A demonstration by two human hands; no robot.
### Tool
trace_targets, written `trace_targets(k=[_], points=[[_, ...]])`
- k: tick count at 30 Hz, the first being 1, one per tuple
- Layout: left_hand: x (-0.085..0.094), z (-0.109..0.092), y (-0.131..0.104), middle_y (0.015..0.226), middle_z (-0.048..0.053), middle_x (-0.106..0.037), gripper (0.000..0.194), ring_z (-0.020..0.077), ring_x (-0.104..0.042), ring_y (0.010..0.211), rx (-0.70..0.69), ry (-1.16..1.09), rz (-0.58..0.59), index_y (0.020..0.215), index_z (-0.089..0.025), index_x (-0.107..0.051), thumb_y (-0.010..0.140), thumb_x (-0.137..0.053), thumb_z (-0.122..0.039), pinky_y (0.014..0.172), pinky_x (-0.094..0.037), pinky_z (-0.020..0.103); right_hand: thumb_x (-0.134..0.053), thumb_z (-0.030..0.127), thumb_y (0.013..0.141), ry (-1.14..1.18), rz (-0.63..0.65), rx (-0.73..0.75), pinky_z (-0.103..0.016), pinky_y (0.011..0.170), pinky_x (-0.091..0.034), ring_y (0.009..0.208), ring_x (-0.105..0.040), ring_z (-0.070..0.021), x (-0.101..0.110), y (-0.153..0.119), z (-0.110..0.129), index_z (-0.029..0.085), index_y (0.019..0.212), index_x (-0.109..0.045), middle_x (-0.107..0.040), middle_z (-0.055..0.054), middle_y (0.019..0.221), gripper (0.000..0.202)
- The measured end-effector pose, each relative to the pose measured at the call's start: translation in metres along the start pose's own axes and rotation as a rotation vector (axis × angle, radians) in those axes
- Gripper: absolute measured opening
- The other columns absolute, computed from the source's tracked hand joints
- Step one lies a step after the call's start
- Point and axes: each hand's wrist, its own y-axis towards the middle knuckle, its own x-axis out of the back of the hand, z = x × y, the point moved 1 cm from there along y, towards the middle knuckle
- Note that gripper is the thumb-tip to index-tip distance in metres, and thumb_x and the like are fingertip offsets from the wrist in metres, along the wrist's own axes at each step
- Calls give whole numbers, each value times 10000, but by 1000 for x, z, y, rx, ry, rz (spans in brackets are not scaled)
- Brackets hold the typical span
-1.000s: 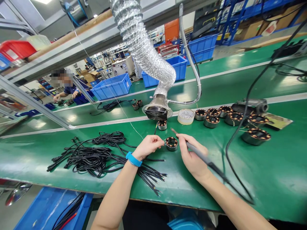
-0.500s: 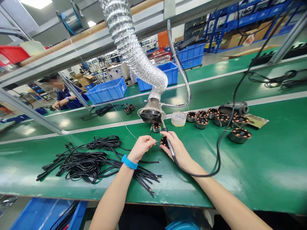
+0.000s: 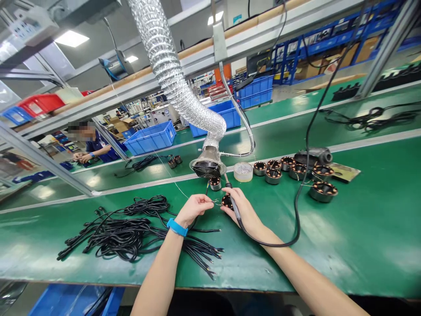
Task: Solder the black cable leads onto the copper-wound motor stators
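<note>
My left hand [image 3: 194,208] pinches the end of a black cable, whose thin bare wires [image 3: 216,201] point right toward a copper-wound stator [image 3: 226,201]. Around that stator and a soldering iron [image 3: 235,208] is my right hand [image 3: 242,210], with the iron's tip pointing up and away. A second stator [image 3: 215,184] stands just beyond, under the round fume hood [image 3: 208,163]. Black cables [image 3: 125,237] lie in a tangled pile to the left, their stripped ends fanned out near my left wrist.
A round tub [image 3: 243,171] stands behind my right hand. Several stators [image 3: 323,192] and a metal holder [image 3: 314,155] are at the right. The iron's cord [image 3: 298,215] loops over my right forearm. A silver duct [image 3: 177,79] hangs above. Another person [image 3: 95,145] works at the far left.
The view has tilted up slightly, so the bench items sit a little lower in the picture. Both hands keep nearly the same pose, holding the same things.
</note>
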Motion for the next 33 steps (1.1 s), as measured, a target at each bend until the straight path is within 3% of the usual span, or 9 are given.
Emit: trace_targets(k=[6, 13, 19, 24, 27, 29, 33], points=[[-18, 7, 4, 576, -58, -477, 529, 34, -276, 488, -47, 70, -116, 707, -108, -632, 597, -808, -595, 473, -167, 220, -593, 141, 871, -11, -8, 1, -385, 833, -541, 913, -601, -214, -1, 1, 3, 260, 1323, -442, -507, -80, 1115, 491], [-4, 4, 3, 567, -68, -446, 449, 22, -254, 444, -10, -61, -50, 761, -112, -636, 647, -801, -514, 445, -112, 221, -603, 123, 861, -36, 4, -12, -376, 833, -535, 918, -603, -220, -1, 0, 4, 263, 1324, -435, -505, -74, 1119, 512], [-16, 8, 7, 505, -108, -318, 453, 31, -194, 432, -13, -106, -185, 750, -132, -609, 650, -782, -540, 430, -109, 223, -592, 177, 883, -60, -5, -13, -378, 830, -545, 908, -620, -218, -4, 1, 0, 267, 1322, -444, -522, -75, 1125, 473], [-22, 8, 9, 512, -82, -365, 527, 49, -236, 471, 11, -3, -256, 778, -109, -688, 638, -750, -613, 448, -138, 233, -580, 395, 926, -50, -57, 85, -419, 846, -537, 996, -608, -263, -9, 1, -17, 278, 1329, -471, -544, -98, 1160, 433], [-13, 8, 12, 575, -54, -425, 543, 56, -277, 515, 10, -27, -166, 809, -113, -726, 637, -753, -627, 465, -166, 238, -556, 571, 898, -31, -188, 127, -430, 733, -533, 869, -627, -279, -16, 9, -32, 300, 1295, -533, -584, -120, 1082, 481], [-4, 8, 16, 644, -26, -492, 549, 65, -340, 573, 37, -92, -100, 823, -115, -736, 556, -829, -585, 493, -212, 232, -547, 711, 826, -30, -274, 126, -460, 655, -502, 761, -615, -294, -22, 18, -36, 341, 1222, -592, -611, -138, 992, 544], [3, 8, 20, 754, 21, -560, 554, 71, -392, 633, 130, -240, -2, 779, -112, -727, 405, -929, -467, 518, -237, 226, -459, 829, 754, -49, -302, 140, -563, 669, -458, 688, -571, -344, -27, 27, -23, 375, 1123, -627, -594, -125, 796, 608]])
